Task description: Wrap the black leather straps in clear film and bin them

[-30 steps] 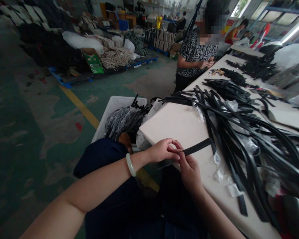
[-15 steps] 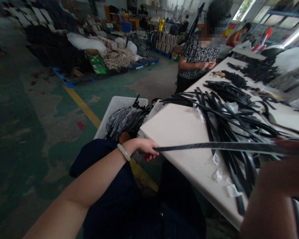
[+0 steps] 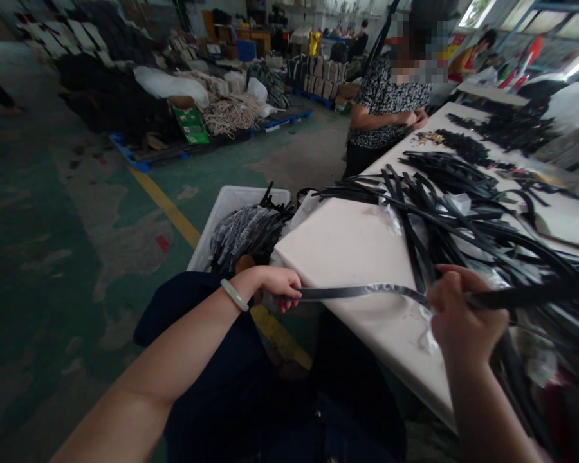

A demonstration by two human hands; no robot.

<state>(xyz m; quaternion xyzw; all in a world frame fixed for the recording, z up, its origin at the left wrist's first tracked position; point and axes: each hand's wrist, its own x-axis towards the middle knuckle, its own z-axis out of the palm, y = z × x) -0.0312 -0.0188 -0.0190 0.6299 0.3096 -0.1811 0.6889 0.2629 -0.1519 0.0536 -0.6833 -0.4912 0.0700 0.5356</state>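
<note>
A long black strap [image 3: 338, 293], partly covered with clear plastic, stretches between my two hands above the near edge of the white table [image 3: 347, 238]. Its left end is pinched in my left hand [image 3: 280, 286], which has a pale bangle at the wrist. Further along, my right hand [image 3: 463, 308] is closed around the strap, and a black length runs on past it to the right. Beyond my right hand lies a heap of black straps [image 3: 444, 225] with bits of clear plastic among them.
A white bin [image 3: 212, 215] of plastic-wrapped strips stands on the floor left of the table corner. Across the table's far side a person [image 3: 390, 96] handles something small. Small black pieces [image 3: 463, 148] lie further back. Loaded pallets [image 3: 289, 117] stand on the floor beyond.
My right hand has moved left along the strap, closer to my left hand, and the strap between them now sags slightly. My left hand has barely moved.
</note>
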